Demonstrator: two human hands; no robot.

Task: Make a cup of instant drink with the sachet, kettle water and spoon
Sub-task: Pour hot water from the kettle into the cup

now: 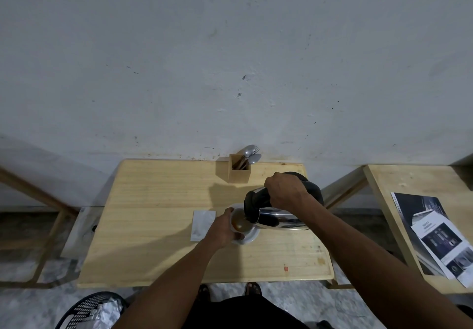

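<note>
A steel kettle [284, 220] with a black lid and handle is tilted to the left, its spout over a white cup [240, 222] that holds brown liquid. My right hand [285, 190] grips the kettle's black handle from above. The cup stands on a white saucer [252, 236], and my left hand [222, 229] wraps around the cup's left side. A flat white sachet [202, 225] lies on the wooden table [153, 200] just left of the cup. Spoons [250, 153] stick out of a wooden holder [239, 168] at the table's back edge.
A grey wall rises right behind the table. A second wooden table [409, 188] at the right carries printed leaflets [435, 234]. A black perforated bin [89, 308] with crumpled foil stands on the floor at lower left. A wooden frame [46, 226] stands to the left.
</note>
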